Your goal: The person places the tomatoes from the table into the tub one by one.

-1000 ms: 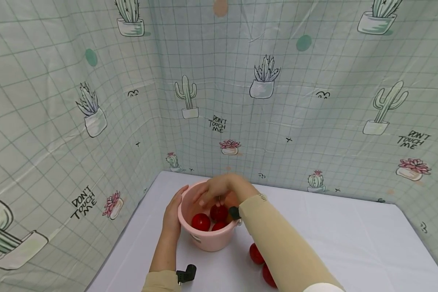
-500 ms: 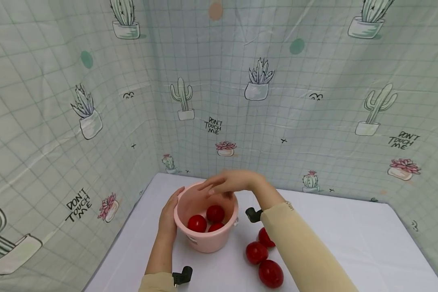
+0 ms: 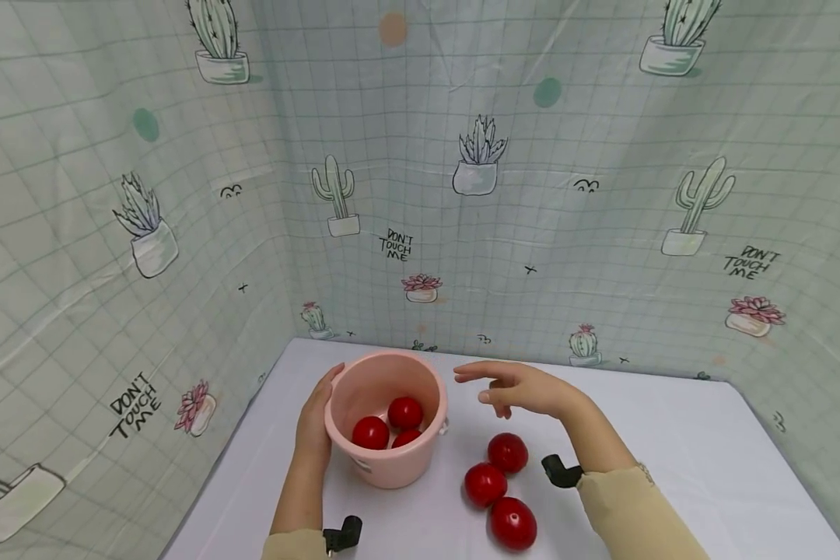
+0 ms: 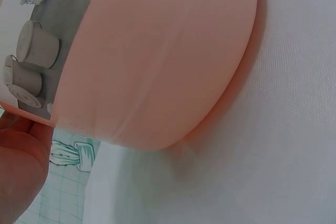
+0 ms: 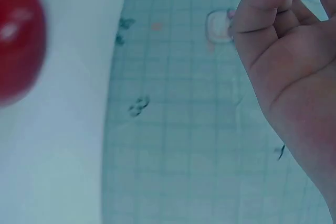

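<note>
A pink plastic bucket (image 3: pixel 392 467) stands upright on the table, with several glossy red balls or fruits, such as this one (image 3: pixel 371 432), at its bottom. My left hand (image 3: pixel 315 424) rests along the bucket's left side, fingertips right at the rim. In the left wrist view, part of that hand (image 4: pixel 23 166) shows beside the bucket's printed label (image 4: pixel 47 45). To the right of the bucket, my right hand (image 3: pixel 521 389) hovers with relaxed fingers, holding nothing. Below it lie a red round piece (image 3: pixel 508 453), another (image 3: pixel 485 484) and a third (image 3: pixel 512 523), clustered close together.
The white-covered table (image 3: pixel 644 435) ends at a wall of cactus-printed cloth (image 3: pixel 532 303) behind and on the left. Dark wrist cameras stick out from the left sleeve (image 3: pixel 297 544) and the right sleeve (image 3: pixel 633 513).
My right hand has come up out of the bucket and moved right, over the red pieces. These now show fully. My left hand stays at the bucket; the head view has shifted slightly.
</note>
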{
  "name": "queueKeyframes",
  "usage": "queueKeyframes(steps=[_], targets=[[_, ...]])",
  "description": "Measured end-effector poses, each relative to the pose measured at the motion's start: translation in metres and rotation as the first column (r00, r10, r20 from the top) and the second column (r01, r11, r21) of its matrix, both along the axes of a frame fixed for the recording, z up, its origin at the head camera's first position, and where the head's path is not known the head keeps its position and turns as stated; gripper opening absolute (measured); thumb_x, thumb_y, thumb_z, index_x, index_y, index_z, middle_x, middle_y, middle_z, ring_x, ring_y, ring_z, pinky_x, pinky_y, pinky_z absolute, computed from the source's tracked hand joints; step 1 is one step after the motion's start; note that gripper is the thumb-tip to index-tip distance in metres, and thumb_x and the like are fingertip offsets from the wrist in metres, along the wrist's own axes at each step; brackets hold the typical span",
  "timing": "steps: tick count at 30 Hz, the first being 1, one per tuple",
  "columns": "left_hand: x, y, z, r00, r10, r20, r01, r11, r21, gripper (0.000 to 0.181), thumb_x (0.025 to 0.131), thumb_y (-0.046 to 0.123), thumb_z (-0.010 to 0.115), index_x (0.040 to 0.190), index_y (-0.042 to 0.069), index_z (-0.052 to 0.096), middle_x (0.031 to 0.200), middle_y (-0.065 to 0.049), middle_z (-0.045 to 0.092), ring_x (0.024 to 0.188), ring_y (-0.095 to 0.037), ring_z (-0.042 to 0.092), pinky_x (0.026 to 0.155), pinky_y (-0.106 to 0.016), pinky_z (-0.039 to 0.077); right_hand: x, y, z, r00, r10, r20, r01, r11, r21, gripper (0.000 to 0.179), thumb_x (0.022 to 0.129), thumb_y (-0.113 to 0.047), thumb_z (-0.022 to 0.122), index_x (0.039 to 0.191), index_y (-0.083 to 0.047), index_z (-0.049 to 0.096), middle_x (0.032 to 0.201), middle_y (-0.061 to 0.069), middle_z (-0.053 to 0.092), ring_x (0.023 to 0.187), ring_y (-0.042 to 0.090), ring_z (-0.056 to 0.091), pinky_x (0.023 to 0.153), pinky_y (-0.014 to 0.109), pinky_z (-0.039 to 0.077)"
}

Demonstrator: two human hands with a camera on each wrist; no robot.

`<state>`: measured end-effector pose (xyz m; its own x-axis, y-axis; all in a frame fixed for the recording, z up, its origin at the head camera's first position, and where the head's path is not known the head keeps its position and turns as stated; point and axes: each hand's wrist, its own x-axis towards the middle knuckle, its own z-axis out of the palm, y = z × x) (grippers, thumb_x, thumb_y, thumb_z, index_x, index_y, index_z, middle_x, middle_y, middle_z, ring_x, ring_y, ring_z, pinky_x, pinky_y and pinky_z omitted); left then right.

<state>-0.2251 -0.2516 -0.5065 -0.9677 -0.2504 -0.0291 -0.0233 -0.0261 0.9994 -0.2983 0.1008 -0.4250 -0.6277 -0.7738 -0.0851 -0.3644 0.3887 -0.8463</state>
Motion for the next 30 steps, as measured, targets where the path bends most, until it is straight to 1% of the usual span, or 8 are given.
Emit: queueKeyframes(steps=[3, 6, 11, 14, 16, 21, 25, 30], targets=[[0.001, 0.000, 0.000, 1.000, 0.001, 0.002, -0.001, 1.000, -0.003, 0.041, 0.100, 0.059, 0.038, 0.138, 0.048, 0.049, 0.148, 0.020, 0.046, 0.145, -0.013, 0.034, 0.116, -0.047, 0.036, 0.008, 0.020, -0.021, 0.998, -0.055, 0.033, 0.056, 0.998, -0.012, 0.044, 0.099, -0.031, 0.057, 0.142, -0.039, 0.050, 0.142, -0.006, 0.054, 0.075, 0.036, 0.062, 0.073, 0.037, 0.053], [0.002, 0.000, 0.001, 1.000, 0.003, -0.001, -0.003, 1.000, 0.003, 0.041, 0.101, 0.057, 0.037, 0.138, 0.048, 0.050, 0.148, 0.020, 0.046, 0.145, -0.012, 0.034, 0.117, -0.047, 0.035, 0.015, 0.037, -0.043, 0.991, -0.122, 0.056, 0.123, 0.992, -0.022, 0.045, 0.098, -0.030, 0.058, 0.142, -0.036, 0.050, 0.144, 0.000, 0.053, 0.074, 0.038, 0.061, 0.072, 0.036, 0.052], [0.002, -0.001, 0.002, 1.000, 0.002, -0.016, -0.002, 1.000, 0.017, 0.041, 0.103, 0.052, 0.034, 0.140, 0.044, 0.050, 0.150, 0.017, 0.046, 0.146, -0.013, 0.033, 0.118, -0.047, 0.033, 0.022, 0.055, -0.077, 0.971, -0.218, 0.102, 0.221, 0.975, -0.018, 0.047, 0.097, -0.031, 0.060, 0.143, -0.033, 0.050, 0.143, 0.013, 0.051, 0.067, 0.025, 0.060, 0.066, 0.034, 0.050], [0.002, -0.001, 0.001, 1.000, 0.003, -0.021, -0.003, 1.000, 0.016, 0.042, 0.103, 0.052, 0.033, 0.141, 0.043, 0.049, 0.151, 0.015, 0.045, 0.146, -0.014, 0.033, 0.118, -0.047, 0.033, 0.024, 0.061, -0.092, 0.956, -0.267, 0.124, 0.269, 0.963, -0.002, 0.048, 0.097, -0.033, 0.061, 0.144, -0.033, 0.049, 0.132, 0.014, 0.057, 0.064, 0.018, 0.058, 0.063, 0.033, 0.049], [0.002, -0.001, 0.001, 1.000, 0.005, -0.021, -0.004, 1.000, 0.012, 0.042, 0.103, 0.053, 0.033, 0.141, 0.043, 0.049, 0.151, 0.015, 0.045, 0.147, -0.015, 0.033, 0.118, -0.047, 0.033, 0.025, 0.064, -0.100, 0.948, -0.290, 0.134, 0.291, 0.957, 0.017, 0.050, 0.097, -0.035, 0.061, 0.145, -0.033, 0.048, 0.114, 0.016, 0.063, 0.064, 0.017, 0.058, 0.062, 0.034, 0.048], [0.002, 0.000, 0.000, 1.000, 0.000, -0.023, 0.000, 1.000, 0.009, 0.042, 0.102, 0.054, 0.034, 0.141, 0.043, 0.049, 0.151, 0.015, 0.045, 0.146, -0.014, 0.034, 0.117, -0.047, 0.034, 0.027, 0.067, -0.113, 0.944, -0.294, 0.152, 0.292, 0.956, 0.038, 0.056, 0.096, -0.037, 0.061, 0.149, -0.027, 0.044, 0.093, 0.017, 0.066, 0.066, 0.020, 0.059, 0.060, 0.032, 0.049], [0.002, 0.001, -0.001, 0.999, -0.003, -0.031, 0.004, 1.000, 0.017, 0.042, 0.103, 0.053, 0.035, 0.140, 0.043, 0.050, 0.150, 0.015, 0.046, 0.145, -0.013, 0.034, 0.117, -0.046, 0.035, 0.029, 0.068, -0.119, 0.942, -0.287, 0.172, 0.287, 0.957, 0.027, 0.058, 0.096, -0.035, 0.061, 0.150, -0.023, 0.043, 0.104, 0.016, 0.064, 0.066, 0.023, 0.059, 0.060, 0.031, 0.051], [0.002, 0.002, 0.000, 0.999, -0.005, -0.038, 0.005, 1.000, 0.016, 0.042, 0.103, 0.052, 0.034, 0.141, 0.042, 0.049, 0.151, 0.015, 0.045, 0.146, -0.014, 0.034, 0.118, -0.046, 0.034, 0.030, 0.069, -0.126, 0.941, -0.278, 0.191, 0.278, 0.960, 0.027, 0.059, 0.095, -0.035, 0.063, 0.150, -0.024, 0.043, 0.120, 0.013, 0.061, 0.063, 0.018, 0.058, 0.057, 0.031, 0.051]])
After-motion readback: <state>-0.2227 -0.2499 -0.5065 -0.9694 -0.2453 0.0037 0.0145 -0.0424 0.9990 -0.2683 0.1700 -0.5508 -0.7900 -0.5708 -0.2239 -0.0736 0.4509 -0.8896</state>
